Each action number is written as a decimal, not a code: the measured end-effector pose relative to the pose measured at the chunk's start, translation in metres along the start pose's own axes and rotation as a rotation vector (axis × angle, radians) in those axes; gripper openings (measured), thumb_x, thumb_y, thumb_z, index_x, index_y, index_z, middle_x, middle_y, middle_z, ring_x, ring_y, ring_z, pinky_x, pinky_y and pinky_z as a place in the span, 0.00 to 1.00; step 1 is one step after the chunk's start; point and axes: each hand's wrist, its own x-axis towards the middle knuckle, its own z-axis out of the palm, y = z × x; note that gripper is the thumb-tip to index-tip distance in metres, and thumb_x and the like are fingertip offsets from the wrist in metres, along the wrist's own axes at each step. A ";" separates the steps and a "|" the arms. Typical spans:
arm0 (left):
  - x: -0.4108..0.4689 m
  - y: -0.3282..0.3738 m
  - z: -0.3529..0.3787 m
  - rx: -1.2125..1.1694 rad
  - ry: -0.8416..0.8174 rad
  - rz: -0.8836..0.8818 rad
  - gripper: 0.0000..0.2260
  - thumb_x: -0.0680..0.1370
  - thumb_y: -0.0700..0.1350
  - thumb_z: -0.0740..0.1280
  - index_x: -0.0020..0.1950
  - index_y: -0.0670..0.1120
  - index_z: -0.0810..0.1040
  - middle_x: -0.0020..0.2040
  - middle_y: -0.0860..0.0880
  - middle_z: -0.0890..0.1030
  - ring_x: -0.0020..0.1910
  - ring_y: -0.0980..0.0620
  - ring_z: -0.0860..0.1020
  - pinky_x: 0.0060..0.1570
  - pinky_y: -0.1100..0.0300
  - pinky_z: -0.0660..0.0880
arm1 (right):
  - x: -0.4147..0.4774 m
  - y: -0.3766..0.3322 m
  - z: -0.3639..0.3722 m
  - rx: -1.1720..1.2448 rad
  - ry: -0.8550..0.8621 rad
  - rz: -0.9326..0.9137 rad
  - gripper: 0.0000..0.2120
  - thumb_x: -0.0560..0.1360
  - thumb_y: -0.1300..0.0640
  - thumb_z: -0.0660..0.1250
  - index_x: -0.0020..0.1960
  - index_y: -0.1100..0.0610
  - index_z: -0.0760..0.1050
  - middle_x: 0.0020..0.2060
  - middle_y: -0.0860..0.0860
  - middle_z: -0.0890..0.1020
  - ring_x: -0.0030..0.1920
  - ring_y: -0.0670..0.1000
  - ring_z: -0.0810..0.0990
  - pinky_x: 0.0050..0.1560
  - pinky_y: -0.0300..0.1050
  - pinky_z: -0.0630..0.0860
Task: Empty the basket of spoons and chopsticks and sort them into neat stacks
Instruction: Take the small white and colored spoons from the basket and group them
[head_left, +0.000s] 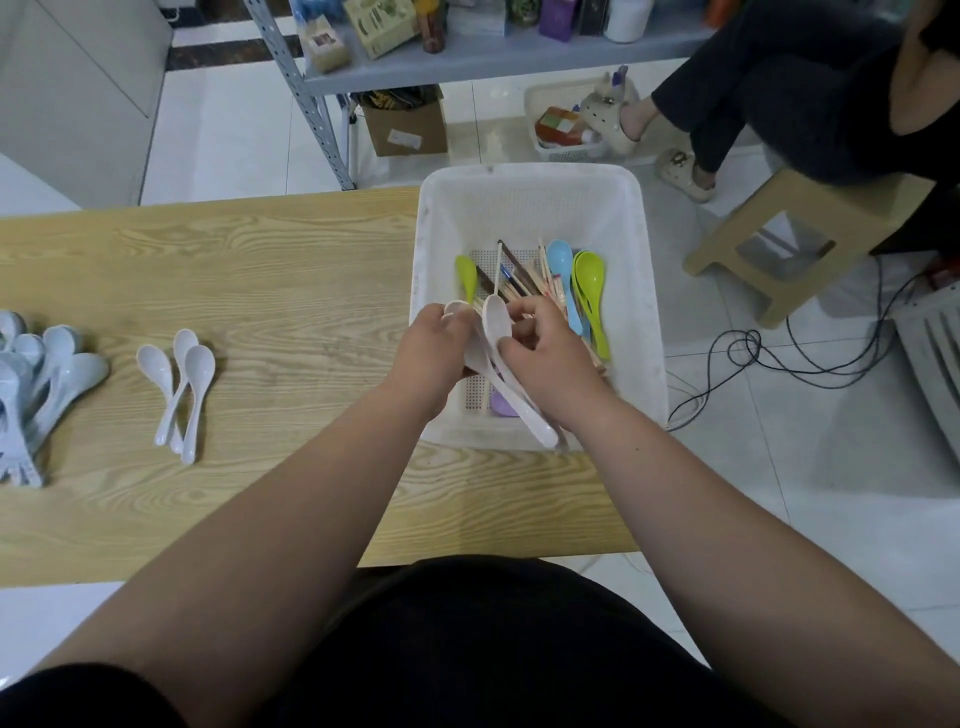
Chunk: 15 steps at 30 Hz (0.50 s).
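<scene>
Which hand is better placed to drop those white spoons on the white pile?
Left, probably. The left hand grips the white spoons and is nearer the white pile, which lies to its left; the right hand would cross over.

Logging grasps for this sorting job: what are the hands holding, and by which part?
Both hold white spoons over the basket: left hand and right hand grip them near the bowls, with the handles sticking out free toward the person.
</scene>
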 end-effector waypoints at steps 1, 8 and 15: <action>-0.002 -0.001 -0.001 0.075 0.004 0.010 0.10 0.79 0.49 0.61 0.53 0.44 0.76 0.52 0.41 0.80 0.50 0.41 0.82 0.51 0.42 0.82 | -0.002 0.001 0.003 0.020 -0.002 0.033 0.13 0.77 0.58 0.67 0.60 0.48 0.73 0.40 0.41 0.79 0.36 0.35 0.78 0.41 0.36 0.74; -0.014 -0.019 -0.026 0.285 0.056 0.083 0.06 0.80 0.44 0.58 0.51 0.46 0.73 0.44 0.46 0.79 0.42 0.45 0.78 0.40 0.53 0.75 | -0.014 -0.007 0.034 0.108 -0.064 0.131 0.11 0.80 0.52 0.64 0.62 0.44 0.74 0.44 0.47 0.84 0.39 0.44 0.84 0.35 0.37 0.78; -0.022 -0.037 -0.098 0.145 0.083 0.020 0.06 0.75 0.43 0.62 0.49 0.47 0.77 0.42 0.44 0.84 0.40 0.43 0.83 0.46 0.39 0.82 | -0.013 -0.038 0.093 0.181 -0.284 0.266 0.09 0.80 0.55 0.60 0.55 0.49 0.77 0.47 0.56 0.84 0.42 0.54 0.86 0.42 0.54 0.85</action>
